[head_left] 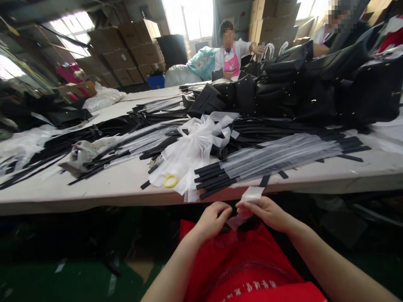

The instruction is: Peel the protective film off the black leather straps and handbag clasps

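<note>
Fingers of your right hand: pinching translucent white film at the near edge of the table. Your left hand: fingers curled close beside, grip indeterminable.

The person wore a bright red apron, its cloth softly creased and darker toward the top. A curved line of stitching crossed the front, looking dull against the red. Below it ran a row of small white characters, too blurred to read. The lowest part of the cloth showed smooth and vivid. The left forearm and right forearm were bare, as were the left hand and right hand.
</note>
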Available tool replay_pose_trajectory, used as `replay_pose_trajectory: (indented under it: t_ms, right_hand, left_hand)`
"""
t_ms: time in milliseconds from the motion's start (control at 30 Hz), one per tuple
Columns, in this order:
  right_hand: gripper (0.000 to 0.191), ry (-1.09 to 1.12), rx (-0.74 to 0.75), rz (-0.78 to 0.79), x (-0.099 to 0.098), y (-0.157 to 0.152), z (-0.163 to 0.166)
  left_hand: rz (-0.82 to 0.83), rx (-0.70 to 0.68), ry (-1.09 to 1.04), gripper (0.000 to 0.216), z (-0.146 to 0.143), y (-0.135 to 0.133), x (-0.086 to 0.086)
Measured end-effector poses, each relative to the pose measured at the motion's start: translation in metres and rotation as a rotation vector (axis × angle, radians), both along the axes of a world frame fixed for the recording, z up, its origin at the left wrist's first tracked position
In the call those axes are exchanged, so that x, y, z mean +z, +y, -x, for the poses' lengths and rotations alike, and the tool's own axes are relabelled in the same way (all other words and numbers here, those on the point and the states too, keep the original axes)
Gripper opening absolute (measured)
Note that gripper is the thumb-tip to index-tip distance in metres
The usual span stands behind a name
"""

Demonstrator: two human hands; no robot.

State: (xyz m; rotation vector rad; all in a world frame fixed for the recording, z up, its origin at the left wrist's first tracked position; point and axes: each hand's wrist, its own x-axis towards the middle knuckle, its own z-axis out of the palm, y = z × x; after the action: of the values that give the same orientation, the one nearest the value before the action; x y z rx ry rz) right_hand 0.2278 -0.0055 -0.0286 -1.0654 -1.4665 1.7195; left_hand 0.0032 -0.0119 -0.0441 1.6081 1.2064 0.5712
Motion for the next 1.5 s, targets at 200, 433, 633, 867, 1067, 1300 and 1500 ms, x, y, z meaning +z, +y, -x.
replay_pose_trajectory:
  t_ms: [200,433,633,867,1067,1300,1500]
  right_hand:
    - [0.038,-0.109,0.321,-0.043,-0.004,-0.018,0.009]
    - [0.039,-0.219,0.370,-0.127,-0.012,-0.017,0.007]
    - [0.044,-0.122,0.183,-0.083,-0.024,-0.012,0.010]
    - [0.049,-0.091,0.049,-0.049,-0.029,-0.010,0.017]
    - [0.047,-0.077,0.167,-0.059,-0.031,-0.007,0.023]
    - [0.037,-0.280,0.351,-0.149,-0.024,-0.001,0.022]
    - [0.029,-0.555,-0.076,-0.489,0.008,0.107,-0.011]
  left_hand:
    - [0.408,0.226,-0.528,0.053,-0.035,0.011,0.017]
    - [0.333,0.363,-0.614,0.040,-0.044,0.015,0.021]
    - [0.332,0.455,-0.669,0.040,-0.044,0.016,0.022]
    - [0.435,0.212,-0.690,0.054,-0.042,0.015,0.004]
    - [0.451,0.257,-0.622,0.063,-0.046,0.016,-0.042]
    - [0.411,0.427,-0.593,0.054,-0.031,0.005,-0.037]
    - [0.315,0.538,-0.567,0.052,-0.012,-0.002,-0.026]
